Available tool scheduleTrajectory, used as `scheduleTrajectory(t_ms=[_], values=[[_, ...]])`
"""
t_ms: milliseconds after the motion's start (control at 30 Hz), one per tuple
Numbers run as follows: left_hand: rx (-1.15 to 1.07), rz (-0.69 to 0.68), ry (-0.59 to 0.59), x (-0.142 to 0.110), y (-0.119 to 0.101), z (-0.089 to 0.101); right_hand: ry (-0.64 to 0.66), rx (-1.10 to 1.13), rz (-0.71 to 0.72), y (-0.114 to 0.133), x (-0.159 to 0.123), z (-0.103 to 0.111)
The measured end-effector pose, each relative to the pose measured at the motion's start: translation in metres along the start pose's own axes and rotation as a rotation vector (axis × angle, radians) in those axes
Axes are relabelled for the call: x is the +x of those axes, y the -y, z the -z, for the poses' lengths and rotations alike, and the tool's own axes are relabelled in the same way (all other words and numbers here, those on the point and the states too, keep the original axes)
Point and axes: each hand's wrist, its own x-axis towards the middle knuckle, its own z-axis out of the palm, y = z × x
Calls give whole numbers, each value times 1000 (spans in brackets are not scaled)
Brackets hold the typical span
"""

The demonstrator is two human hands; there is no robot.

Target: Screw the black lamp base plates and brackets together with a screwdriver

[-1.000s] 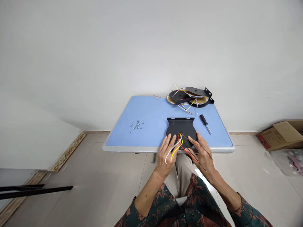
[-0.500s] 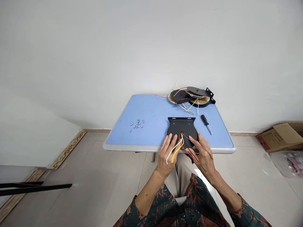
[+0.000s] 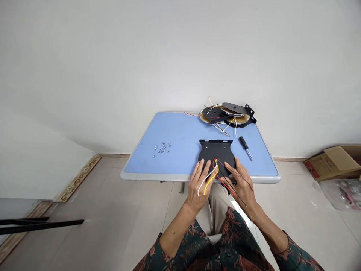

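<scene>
A black metal plate with a bent, slotted flange [image 3: 216, 149] lies at the front edge of the table, its flange pointing away from me. My left hand [image 3: 198, 184] grips its near left side, fingers resting on top. Around the near right side is my right hand [image 3: 241, 183], its fingertips on the plate's face and edge. Red, white, yellow and dark wires [image 3: 211, 180] come out of a central hole and trail toward me over both hands. The plate's underside is hidden.
Several similar black round plates with wires [image 3: 235, 109] are piled at the back right of the blue table [image 3: 172, 130]. A screwdriver [image 3: 246, 147] lies to the right, and small metal screws or nuts [image 3: 162, 148] are scattered left. A cardboard box [image 3: 332, 162] stands on the floor.
</scene>
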Motion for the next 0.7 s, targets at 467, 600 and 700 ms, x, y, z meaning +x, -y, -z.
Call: scheduleTrajectory(t_ms=[467, 600, 700], values=[[-61, -56, -9, 2, 2, -3, -12, 20, -19, 1, -1, -1], [-56, -67, -13, 2, 3, -3, 8, 10, -23, 4, 1, 5], [-62, -74, -11, 2, 3, -3, 6, -11, 31, 7, 4, 8]])
